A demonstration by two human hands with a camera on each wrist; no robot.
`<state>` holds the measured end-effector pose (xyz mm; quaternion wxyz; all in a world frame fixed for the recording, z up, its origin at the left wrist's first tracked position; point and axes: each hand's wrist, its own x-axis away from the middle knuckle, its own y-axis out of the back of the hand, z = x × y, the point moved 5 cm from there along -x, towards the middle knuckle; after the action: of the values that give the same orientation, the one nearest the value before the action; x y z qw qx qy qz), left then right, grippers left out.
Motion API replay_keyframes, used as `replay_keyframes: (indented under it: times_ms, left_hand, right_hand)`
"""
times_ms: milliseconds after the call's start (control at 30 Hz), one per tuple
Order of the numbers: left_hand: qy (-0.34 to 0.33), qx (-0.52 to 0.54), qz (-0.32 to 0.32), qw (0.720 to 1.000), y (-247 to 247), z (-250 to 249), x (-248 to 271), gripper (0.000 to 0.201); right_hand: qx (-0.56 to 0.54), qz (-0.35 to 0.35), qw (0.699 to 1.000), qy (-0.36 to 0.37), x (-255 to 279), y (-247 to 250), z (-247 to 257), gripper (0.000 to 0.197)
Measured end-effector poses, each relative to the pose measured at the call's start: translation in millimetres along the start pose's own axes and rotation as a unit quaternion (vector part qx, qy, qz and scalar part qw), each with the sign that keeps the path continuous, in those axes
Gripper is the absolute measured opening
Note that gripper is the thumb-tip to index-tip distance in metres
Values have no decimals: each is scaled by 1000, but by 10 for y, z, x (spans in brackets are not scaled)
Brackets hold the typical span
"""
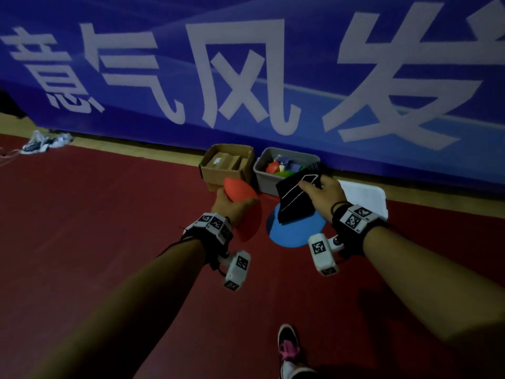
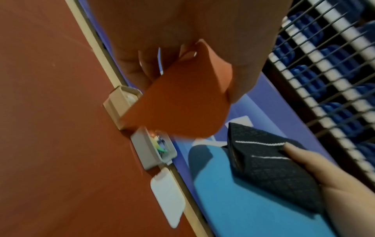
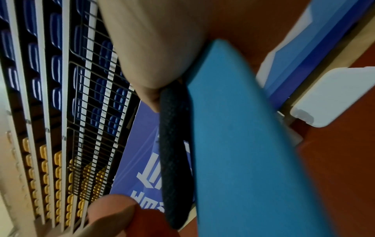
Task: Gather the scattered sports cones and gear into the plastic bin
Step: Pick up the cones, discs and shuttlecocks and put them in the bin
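Both forearms extend from the lower frame toward the center of the head view, wrists banded. Left hand (image 1: 231,205), center-left, has fingers curled in a grip. Right hand (image 1: 325,196), center-right, pinches with thumb and fingers.

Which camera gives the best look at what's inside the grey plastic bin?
The head view: the grey plastic bin faces the camera, its colourful contents visible. The left wrist view shows it small, blurred and partly behind the orange disc. In the right wrist view I cannot make it out.

Box (image 1: 224,162) left of bin (image 1: 284,170)
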<state>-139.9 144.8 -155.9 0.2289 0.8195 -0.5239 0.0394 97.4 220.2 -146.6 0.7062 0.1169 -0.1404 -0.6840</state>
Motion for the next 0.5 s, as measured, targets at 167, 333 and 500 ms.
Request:
replay_keyframes:
  times_ms: [167, 333, 500]
  left_hand:
    - [-15, -22, -35, 999, -19, -522, -1310, 98]
    - [9, -31, -36, 999, -78, -856, -2329, 89]
    - [-41, -109, -41, 992, -316, -1180, -3598, 92]
  right_hand:
    - [35, 58, 998, -7, -1461, -277, 251, 21]
    - [75, 93, 993, -7, -2568, -627, 373, 26]
    - [101, 98, 990, -28, -3782, -985, 216, 36]
